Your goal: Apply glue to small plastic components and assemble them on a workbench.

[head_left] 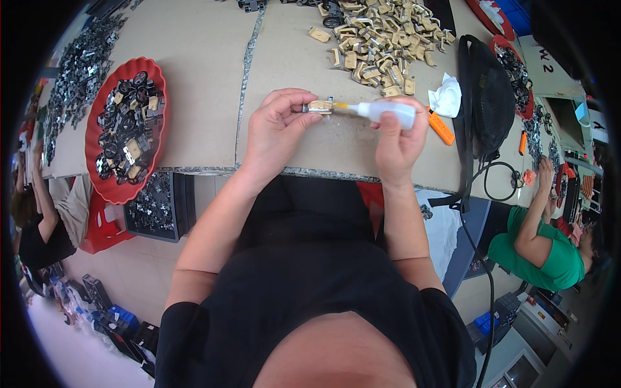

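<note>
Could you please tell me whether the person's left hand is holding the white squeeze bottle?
No, the right hand holds the white squeeze bottle, while the left hand pinches a small tan part.

Large dark characters [547,68], a letter and a figure among them, stand on a pale panel [534,53] at the far right, bold enough to read and turned sideways to the view. On the right part of the worktop [200,77], the orange cutter [442,130] bears small dark marks, and the black bag [497,107] just right of it has a faint small mark, both too small to read.
</note>
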Motion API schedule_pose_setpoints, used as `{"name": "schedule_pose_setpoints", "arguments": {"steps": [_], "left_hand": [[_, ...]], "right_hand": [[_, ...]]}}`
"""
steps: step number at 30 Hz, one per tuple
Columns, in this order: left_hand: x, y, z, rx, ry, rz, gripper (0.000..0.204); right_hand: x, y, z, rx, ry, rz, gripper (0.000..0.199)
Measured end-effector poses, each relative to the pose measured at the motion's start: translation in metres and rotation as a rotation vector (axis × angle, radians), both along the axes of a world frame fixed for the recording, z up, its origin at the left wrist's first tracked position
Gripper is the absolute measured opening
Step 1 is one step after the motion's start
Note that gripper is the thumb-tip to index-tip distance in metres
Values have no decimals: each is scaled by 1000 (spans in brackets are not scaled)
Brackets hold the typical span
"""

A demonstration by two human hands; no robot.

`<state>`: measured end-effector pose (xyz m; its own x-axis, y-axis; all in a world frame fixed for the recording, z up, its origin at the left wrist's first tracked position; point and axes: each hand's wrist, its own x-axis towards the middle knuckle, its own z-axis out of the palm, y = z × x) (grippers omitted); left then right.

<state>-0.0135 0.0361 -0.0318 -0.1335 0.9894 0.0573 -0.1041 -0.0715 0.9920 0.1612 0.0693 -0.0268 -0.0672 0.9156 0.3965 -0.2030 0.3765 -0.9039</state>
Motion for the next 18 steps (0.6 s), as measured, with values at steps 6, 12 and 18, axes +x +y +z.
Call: {"name": "schedule_pose_setpoints", "arguments": {"steps": [6,12,18], "left_hand": [[-1,0,-1,12,-69,-18,25],[-3,1,1,-91,-80,-60,26],[2,1,12,-146,-124,-139,26]], "right_hand": [[23,13,9,-253,369,-64,30],[60,14,3,-247,61,-277,34],[67,11,-4,-256,-124,-318,33]]}}
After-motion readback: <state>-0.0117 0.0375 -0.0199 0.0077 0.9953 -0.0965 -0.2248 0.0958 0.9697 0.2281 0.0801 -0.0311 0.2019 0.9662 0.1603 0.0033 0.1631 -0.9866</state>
